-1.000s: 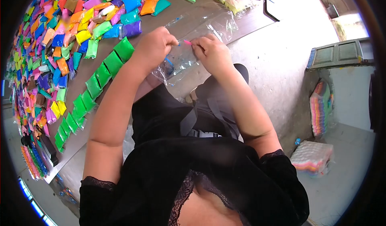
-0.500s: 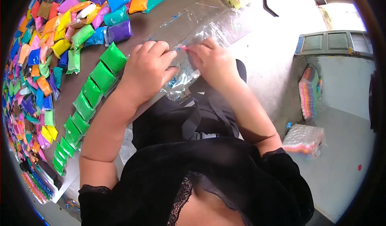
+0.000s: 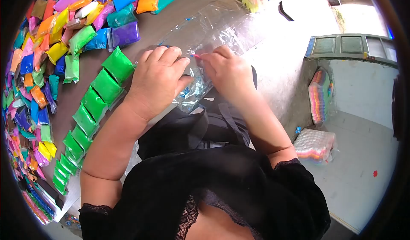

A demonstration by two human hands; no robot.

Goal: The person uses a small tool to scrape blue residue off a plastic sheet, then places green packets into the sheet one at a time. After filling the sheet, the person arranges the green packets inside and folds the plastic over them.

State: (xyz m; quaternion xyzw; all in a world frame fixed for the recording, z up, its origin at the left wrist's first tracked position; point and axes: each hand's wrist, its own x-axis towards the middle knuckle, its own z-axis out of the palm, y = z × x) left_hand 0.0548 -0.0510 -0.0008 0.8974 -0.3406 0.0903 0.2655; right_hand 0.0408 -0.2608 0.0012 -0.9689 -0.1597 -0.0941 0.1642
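Pinching a pink bit (image 3: 197, 57) with our right hand (image 3: 230, 71) | our left hand (image 3: 156, 80) curls by clear plastic (image 3: 198, 84), can't tell its grip

Right hand (image 3: 230, 72) pinching pink piece (image 3: 197, 56) over clear plastic (image 3: 205, 29).

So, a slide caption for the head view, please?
Two bare hands over a clear plastic bag, beside a row of green packets.

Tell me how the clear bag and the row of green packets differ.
The clear bag is see-through and loosely crinkled; the row of green packets is solidly coloured and plump. The clear bag lies at both hands, while the row of green packets sits left of them. Both look shiny.
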